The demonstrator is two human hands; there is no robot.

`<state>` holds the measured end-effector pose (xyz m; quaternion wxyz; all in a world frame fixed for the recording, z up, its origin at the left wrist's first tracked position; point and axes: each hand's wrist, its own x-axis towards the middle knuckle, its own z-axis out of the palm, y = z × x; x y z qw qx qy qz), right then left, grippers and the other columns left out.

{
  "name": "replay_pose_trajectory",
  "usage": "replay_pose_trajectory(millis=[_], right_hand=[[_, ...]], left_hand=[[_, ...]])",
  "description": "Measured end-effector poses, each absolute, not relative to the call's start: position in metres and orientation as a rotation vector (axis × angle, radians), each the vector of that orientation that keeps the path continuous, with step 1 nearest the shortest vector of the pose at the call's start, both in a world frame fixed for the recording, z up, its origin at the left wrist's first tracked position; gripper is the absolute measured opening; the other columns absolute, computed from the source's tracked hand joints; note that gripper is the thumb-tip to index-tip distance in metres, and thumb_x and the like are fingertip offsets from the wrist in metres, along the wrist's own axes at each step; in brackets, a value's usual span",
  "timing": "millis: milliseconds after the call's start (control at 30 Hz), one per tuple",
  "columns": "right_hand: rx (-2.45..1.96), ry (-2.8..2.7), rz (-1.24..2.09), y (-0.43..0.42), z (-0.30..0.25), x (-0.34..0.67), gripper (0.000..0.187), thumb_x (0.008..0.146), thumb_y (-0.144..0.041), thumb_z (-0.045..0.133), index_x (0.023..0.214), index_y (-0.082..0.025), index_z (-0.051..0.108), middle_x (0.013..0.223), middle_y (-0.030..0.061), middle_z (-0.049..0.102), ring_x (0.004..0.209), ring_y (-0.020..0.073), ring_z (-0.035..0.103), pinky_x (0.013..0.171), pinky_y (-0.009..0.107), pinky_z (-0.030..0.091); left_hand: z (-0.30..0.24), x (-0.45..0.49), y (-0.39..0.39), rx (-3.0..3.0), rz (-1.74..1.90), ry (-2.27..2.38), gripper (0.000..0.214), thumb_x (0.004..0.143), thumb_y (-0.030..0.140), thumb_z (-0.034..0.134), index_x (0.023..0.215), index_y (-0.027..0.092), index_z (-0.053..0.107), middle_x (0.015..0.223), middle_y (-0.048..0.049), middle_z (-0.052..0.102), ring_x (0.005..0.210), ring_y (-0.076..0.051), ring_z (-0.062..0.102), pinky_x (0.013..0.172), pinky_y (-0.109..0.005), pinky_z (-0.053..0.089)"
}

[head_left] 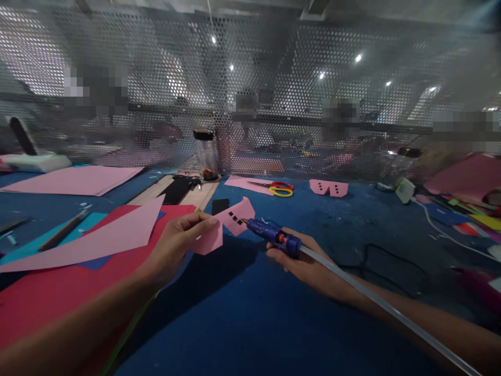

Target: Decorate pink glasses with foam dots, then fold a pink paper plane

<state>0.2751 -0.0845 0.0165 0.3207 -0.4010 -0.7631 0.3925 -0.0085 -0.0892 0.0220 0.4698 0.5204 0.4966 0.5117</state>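
Between the thumb and fingers of my left hand point(182, 237) is a pink paper cutout point(245, 210) with small black squares on it. My right hand point(299, 261) grips a blue glue gun point(270, 232), with a long clear glue stick point(352, 282) trailing out of its back. The gun's nozzle is at the black squares near the cutout's right end; whether it touches the paper I cannot tell. Just behind the cutout lies a piece of black paper point(221, 206). A second pink cutout point(329, 188) with black squares stands farther back on the blue table point(250, 324).
Scissors point(281, 189) with red and yellow handles rest on a pink scrap. Pink sheets point(74, 179) and red paper point(78, 297) cover the left side. A lidded jar point(205, 154) stands before the perforated metal screen point(266, 78). A black cable point(366, 261) loops at right.
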Motion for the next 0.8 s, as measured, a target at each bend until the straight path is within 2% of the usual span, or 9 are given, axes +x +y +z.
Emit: replay_pose_trajectory(millis=[800], right_hand=[[-1.043,-1.948,1.059,-0.0861,0.0122,0.2735,0.025,0.093,-0.045,0.062,0.099,-0.021,0.066,0.081,0.0011,0.063,0.069,0.0139,0.057,0.06,0.025,0.047]], left_hand=[[0.0227,-0.0084,-0.0879,1.282,1.279,1.223,0.023,0.083,0.038,0.074,0.078,0.017,0.07,0.069,0.0009,0.055,0.06,-0.009,0.047,0.05,-0.016,0.036]])
